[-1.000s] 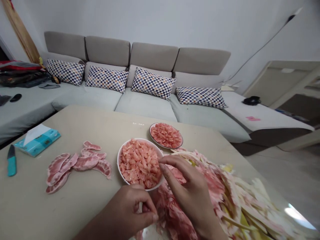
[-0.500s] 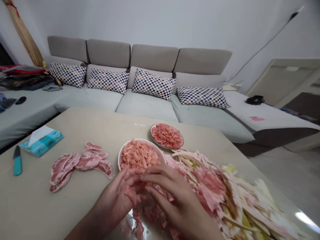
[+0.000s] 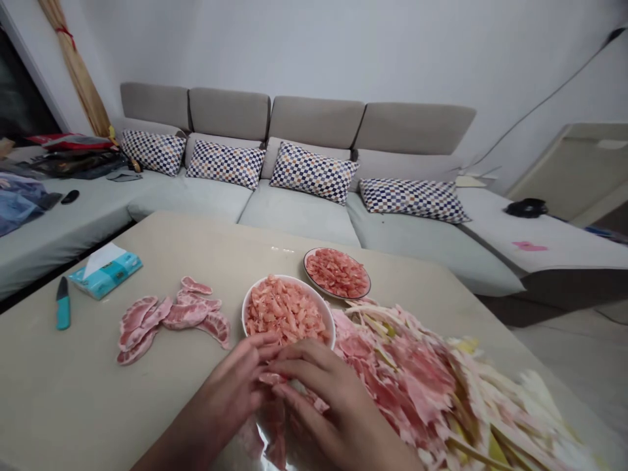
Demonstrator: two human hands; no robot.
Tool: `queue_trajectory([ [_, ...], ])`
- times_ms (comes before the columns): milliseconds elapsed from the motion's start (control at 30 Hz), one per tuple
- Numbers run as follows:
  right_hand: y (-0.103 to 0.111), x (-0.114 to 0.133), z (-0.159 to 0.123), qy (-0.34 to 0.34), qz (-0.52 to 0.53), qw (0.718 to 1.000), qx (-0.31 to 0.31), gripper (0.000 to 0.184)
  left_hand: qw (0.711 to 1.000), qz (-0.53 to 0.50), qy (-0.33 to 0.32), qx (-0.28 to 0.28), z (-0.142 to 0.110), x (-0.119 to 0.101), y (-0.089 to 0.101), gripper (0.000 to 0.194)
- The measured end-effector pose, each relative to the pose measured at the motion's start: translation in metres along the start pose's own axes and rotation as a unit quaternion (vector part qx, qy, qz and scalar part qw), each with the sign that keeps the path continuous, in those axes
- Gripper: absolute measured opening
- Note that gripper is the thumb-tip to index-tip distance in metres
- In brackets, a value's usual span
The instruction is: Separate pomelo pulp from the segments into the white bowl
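My left hand (image 3: 234,374) and my right hand (image 3: 330,400) meet just in front of a white bowl (image 3: 244,315). Between their fingertips they pinch a small piece of pink pomelo segment (image 3: 271,379), mostly covered by the fingers. Peeled pomelo flesh (image 3: 287,309) fills the bowl. Behind it, a dark-rimmed plate (image 3: 314,285) carries more pink flesh (image 3: 338,271). Unpeeled pomelo segments (image 3: 189,315), still in their skins, lie to the left of the bowl. Right of my hands spreads a heap of pomelo membranes and rind (image 3: 417,379); scraps lie below my fingers.
A teal-handled knife (image 3: 63,311) and a blue tissue pack (image 3: 110,275) lie at the table's left. Beyond the table (image 3: 196,235) stands a grey sofa (image 3: 294,209) with patterned cushions (image 3: 314,171). The peel heap reaches towards the table's right edge.
The view has shifted slightly left, so things appear farther right. My hands stay together before the bowl; the membrane strip that hung from my left fingers no longer shows there.
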State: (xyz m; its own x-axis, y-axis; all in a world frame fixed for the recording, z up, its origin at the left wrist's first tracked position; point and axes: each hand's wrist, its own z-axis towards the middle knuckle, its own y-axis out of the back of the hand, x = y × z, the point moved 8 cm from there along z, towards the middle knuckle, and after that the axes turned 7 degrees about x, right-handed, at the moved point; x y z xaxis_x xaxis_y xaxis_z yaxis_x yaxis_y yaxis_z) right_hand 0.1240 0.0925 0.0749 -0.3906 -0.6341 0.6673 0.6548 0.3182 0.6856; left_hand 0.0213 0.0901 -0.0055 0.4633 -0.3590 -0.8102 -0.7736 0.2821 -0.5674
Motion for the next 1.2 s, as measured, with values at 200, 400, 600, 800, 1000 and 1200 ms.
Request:
queue_trajectory([
  [200, 0.004, -0.012, -0.001, -0.022, 0.040, 0.998, -0.048, 0.014, 0.990, 0.107, -0.084, -0.027, -0.005, -0.006, 0.017, 0.020],
  [400, 0.007, -0.018, 0.000, -0.040, 0.048, 0.993, -0.097, 0.015, 0.988, 0.096, -0.087, -0.080, -0.004, -0.006, 0.028, 0.019],
  [600, 0.001, -0.021, 0.002, -0.052, 0.069, 0.992, -0.087, 0.016, 0.988, 0.087, -0.088, -0.092, -0.004, 0.002, 0.029, 0.023],
  [800, -0.003, -0.023, 0.004, -0.066, 0.082, 0.991, -0.082, 0.016, 0.962, 0.211, -0.114, -0.132, -0.010, -0.004, 0.032, 0.012],
  [1000, -0.010, -0.028, 0.004, -0.086, 0.096, 0.988, -0.088, 0.015, 0.922, 0.312, -0.171, -0.154, -0.018, -0.020, 0.025, 0.006],
  [1200, -0.013, -0.035, 0.004, -0.121, 0.135, 0.980, -0.081, 0.013, 0.903, 0.357, -0.185, -0.150, -0.019, -0.025, 0.022, 0.004],
])
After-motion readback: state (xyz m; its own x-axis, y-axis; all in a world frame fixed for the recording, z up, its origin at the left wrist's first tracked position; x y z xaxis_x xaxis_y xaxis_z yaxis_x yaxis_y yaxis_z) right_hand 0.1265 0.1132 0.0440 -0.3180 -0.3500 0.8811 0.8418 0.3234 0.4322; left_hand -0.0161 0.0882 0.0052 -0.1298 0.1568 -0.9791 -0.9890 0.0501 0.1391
